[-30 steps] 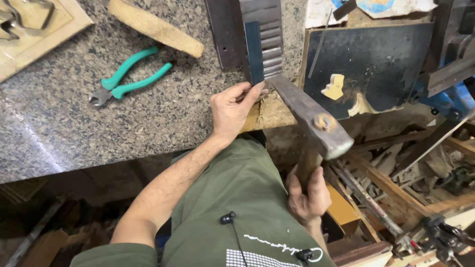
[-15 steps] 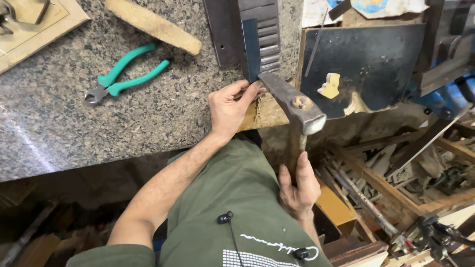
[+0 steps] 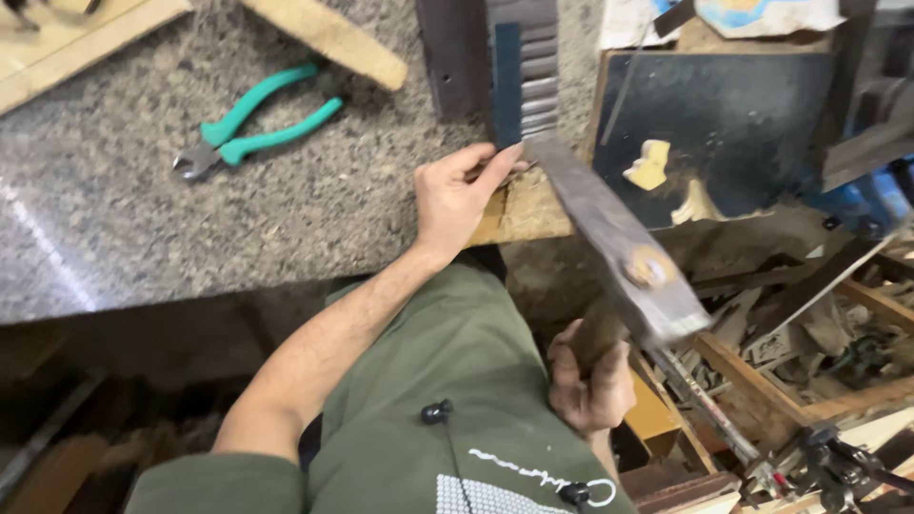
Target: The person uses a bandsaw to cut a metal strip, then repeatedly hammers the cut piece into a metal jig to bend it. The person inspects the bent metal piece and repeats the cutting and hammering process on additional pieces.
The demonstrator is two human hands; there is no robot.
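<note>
**Hammer raised over a bench edge, head view**

Hammer (image 3: 619,257) lies at 3 o'clock of picture centre, its long dark metal head running from 11 o'clock down to 5 o'clock, the thin end close to the fingertips of the left hand (image 3: 457,195) and the blunt face low on the right. Its wooden handle drops toward 6 o'clock into the right hand (image 3: 586,381), whose fingers are clenched around the handle's lower part. The left hand rests at the edge of the speckled stone countertop (image 3: 114,238), thumb and index finger pinched together on something too small to identify, held against a wooden block (image 3: 524,214) that juts from the counter edge. At 12 o'clock of that hand 1 ribbed metal strip (image 3: 519,67) lies on the stone. At 10 o'clock, well apart from the hand, are pliers (image 3: 252,128) with green handles, jaws toward 8 o'clock. A wooden stick (image 3: 333,38) lies at 11 o'clock near the top edge. At 2 o'clock a dark panel (image 3: 733,124) carries 2 pale wood scraps (image 3: 650,164).
</note>
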